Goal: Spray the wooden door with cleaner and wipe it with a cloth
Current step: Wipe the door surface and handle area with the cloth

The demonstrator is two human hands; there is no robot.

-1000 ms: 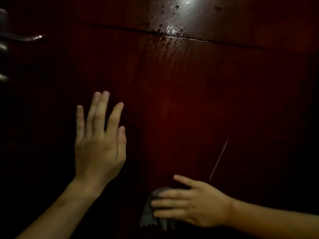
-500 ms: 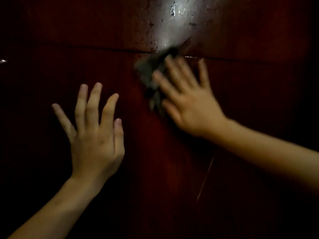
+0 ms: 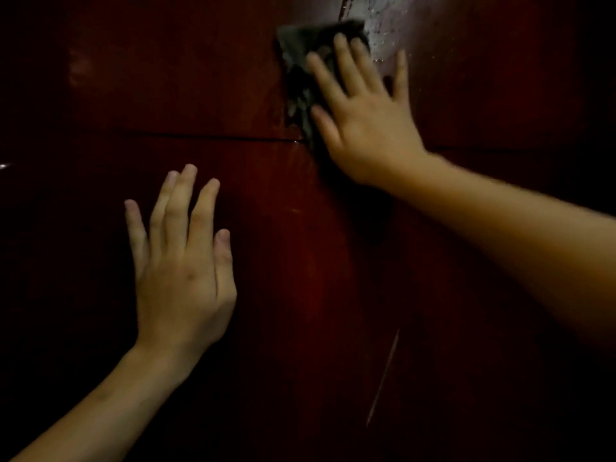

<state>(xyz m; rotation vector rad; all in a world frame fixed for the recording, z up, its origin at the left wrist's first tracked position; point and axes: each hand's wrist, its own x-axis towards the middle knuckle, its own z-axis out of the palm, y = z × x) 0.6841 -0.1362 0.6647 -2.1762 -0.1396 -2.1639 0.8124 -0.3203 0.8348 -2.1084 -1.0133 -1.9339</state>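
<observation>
A dark red wooden door (image 3: 416, 261) fills the head view in dim light. My right hand (image 3: 363, 115) lies flat with straight, spread fingers and presses a dark grey cloth (image 3: 301, 58) against the door's upper panel. Wet droplets (image 3: 383, 31) shine just right of the cloth near the top edge. My left hand (image 3: 181, 261) rests flat on the lower panel with its fingers straight, apart from the cloth. No spray bottle is in view.
A horizontal groove (image 3: 216, 137) between panels runs across the door below the cloth. A thin pale scratch (image 3: 383, 378) slants down the lower right of the door. A small glint (image 3: 4, 166) shows at the far left edge.
My right hand has swept the cloth from low on the door up past the groove to the wet patch on the upper panel. My left hand has stayed flat on the door.
</observation>
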